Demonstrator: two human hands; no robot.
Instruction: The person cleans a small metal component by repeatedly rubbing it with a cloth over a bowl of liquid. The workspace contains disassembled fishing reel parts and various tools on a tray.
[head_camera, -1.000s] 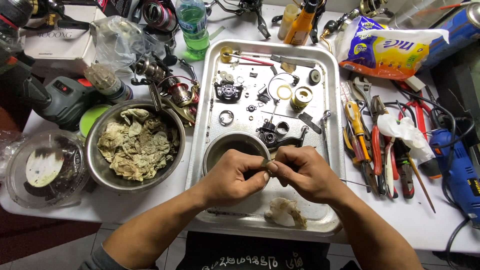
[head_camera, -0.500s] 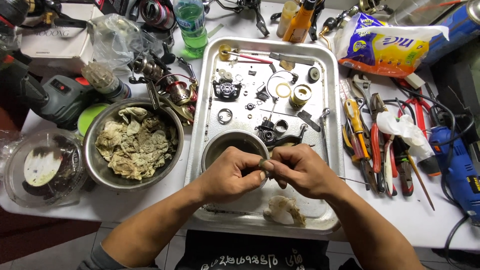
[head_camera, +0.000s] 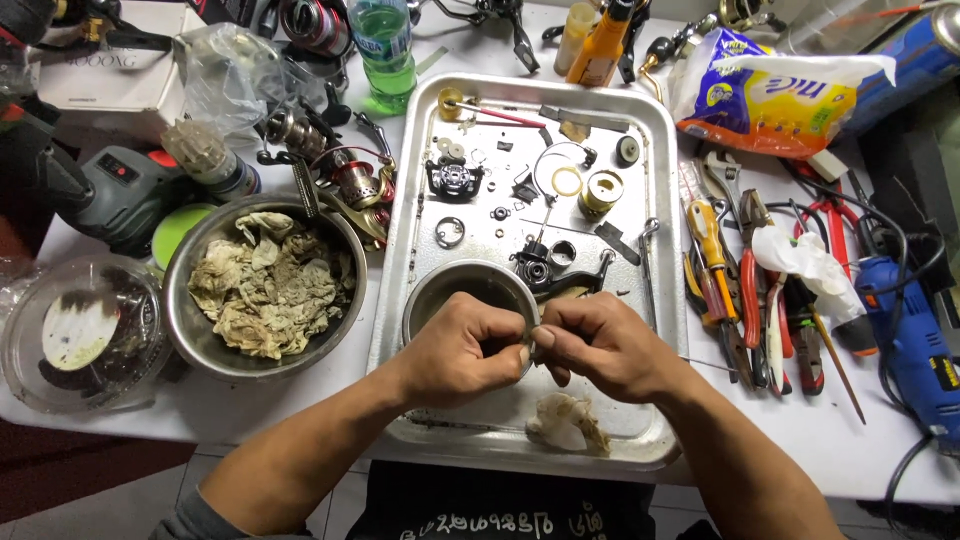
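Observation:
My left hand (head_camera: 462, 350) and my right hand (head_camera: 602, 345) meet over the near half of a metal tray (head_camera: 660, 180). Both pinch one small metal part (head_camera: 528, 345) between their fingertips; most of it is hidden by the fingers. Just behind the hands stands a small steel bowl (head_camera: 452, 288) with dark liquid. A crumpled dirty rag (head_camera: 570, 422) lies in the tray under my right wrist. Several small dismantled fishing-reel parts (head_camera: 535, 262), rings and washers lie spread over the far half of the tray.
A big steel bowl of soiled rags (head_camera: 265, 290) sits left of the tray, with a clear lidded dish (head_camera: 80, 330) and a cordless drill (head_camera: 90, 190) further left. Pliers and screwdrivers (head_camera: 745, 290) lie to the right, beside a blue power tool (head_camera: 915, 340). Bottles (head_camera: 385, 45) stand behind.
Both hands have kept together over the tray's near half, the fingers shifting slightly around the small part. Nothing else on the table has moved.

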